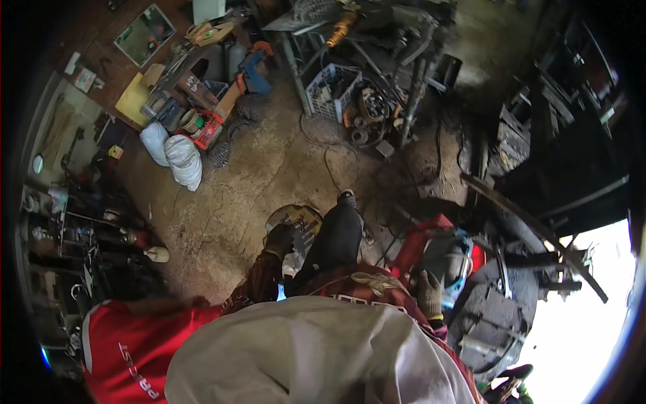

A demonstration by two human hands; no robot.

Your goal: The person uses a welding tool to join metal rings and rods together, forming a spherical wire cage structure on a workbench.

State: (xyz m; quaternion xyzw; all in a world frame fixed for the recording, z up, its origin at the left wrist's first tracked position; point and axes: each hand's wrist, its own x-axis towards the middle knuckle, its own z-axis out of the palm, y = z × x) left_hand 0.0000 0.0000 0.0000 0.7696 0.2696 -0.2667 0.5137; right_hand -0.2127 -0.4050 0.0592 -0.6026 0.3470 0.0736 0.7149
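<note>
My left hand (280, 240), in a dark glove, reaches down to a round pan (272, 221) on the floor left of my leg. Long metal pieces (306, 230) lie in the pan, right beside the hand. Its fingers are too dark to make out, so a grip on any piece cannot be told. On the other side, my right hand (428, 294) wears a light grey work glove. It is beside a teal and grey machine (456, 266) with a red part next to it. The curl of its fingers is unclear, and no held object shows.
A person in a red shirt (145, 347) is close on my left. White sacks (183, 161) and a red crate (208, 129) stand ahead left. A grey crate (332, 101) and scrap metal stand farther ahead. A long bar (518, 212) slants across the right.
</note>
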